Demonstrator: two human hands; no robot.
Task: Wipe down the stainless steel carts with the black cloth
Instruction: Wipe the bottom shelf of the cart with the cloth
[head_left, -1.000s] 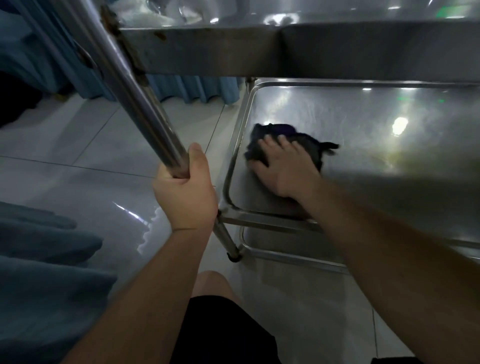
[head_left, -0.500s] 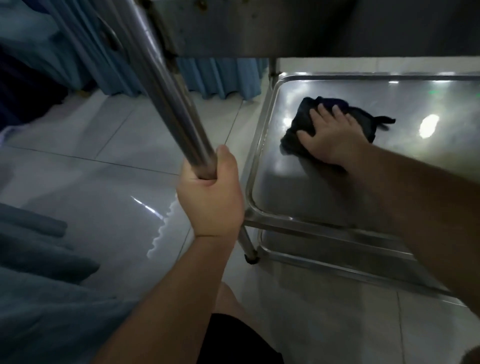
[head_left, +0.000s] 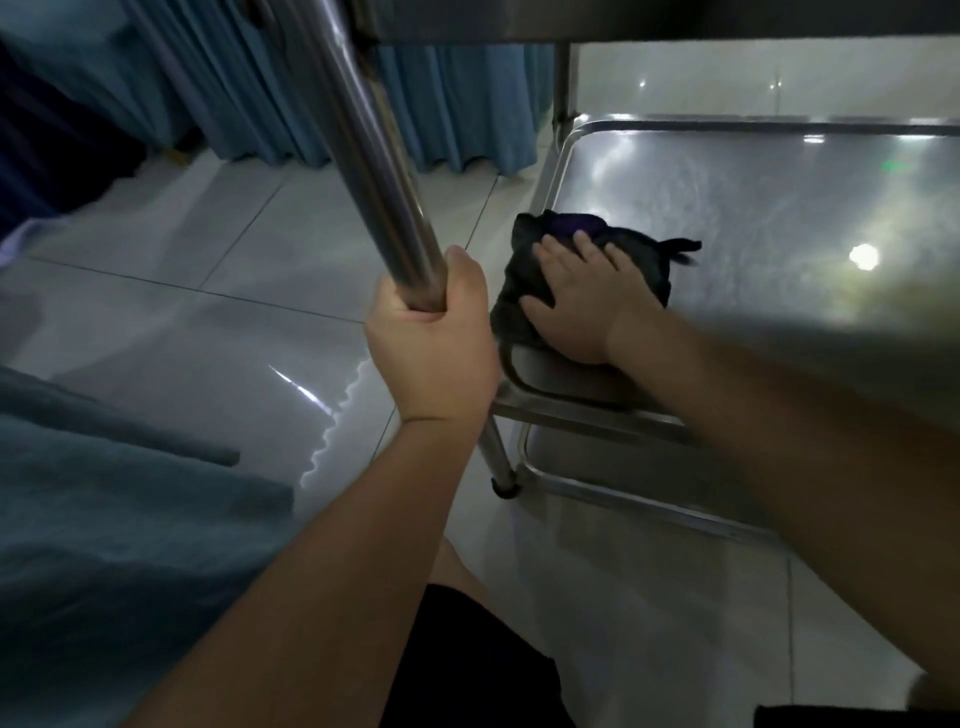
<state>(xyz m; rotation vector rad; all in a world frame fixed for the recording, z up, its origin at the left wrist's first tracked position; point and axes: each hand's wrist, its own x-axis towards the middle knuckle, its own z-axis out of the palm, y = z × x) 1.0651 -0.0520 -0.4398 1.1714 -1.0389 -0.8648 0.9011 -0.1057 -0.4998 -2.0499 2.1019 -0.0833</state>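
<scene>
The black cloth (head_left: 524, 291) lies bunched on the lower shelf (head_left: 779, 208) of the steel cart, close to the shelf's near left corner. The right hand (head_left: 582, 301) lies flat on it, the fingers (head_left: 587, 247) straight and a little spread, pressing the cloth down on the metal and not curled round it. One loose tail of the cloth sticks out to the right of the hand.

The risk I see is the raised rim (head_left: 558, 171) of the shelf. The cloth is already beside the left rim, and if the hand pushes more to the left the bunch may ride over the rim and fall to the tiled floor (head_left: 208, 312), or the knuckles may knock against the metal. Because the palm only presses, the cloth can also slip out from under it on the smooth steel.

The left hand (head_left: 431, 343) grips the slanting cart post (head_left: 384, 182), fingers wrapped fully around it; I think this steadies the cart. If this grip loosens, the cart could shift under the wiping.

To the right and to the far side the shelf is wide and free for long strokes. The upper shelf (head_left: 675, 21) hangs above, so the arm has little room to lift. A blue curtain (head_left: 457, 104) hangs behind.
</scene>
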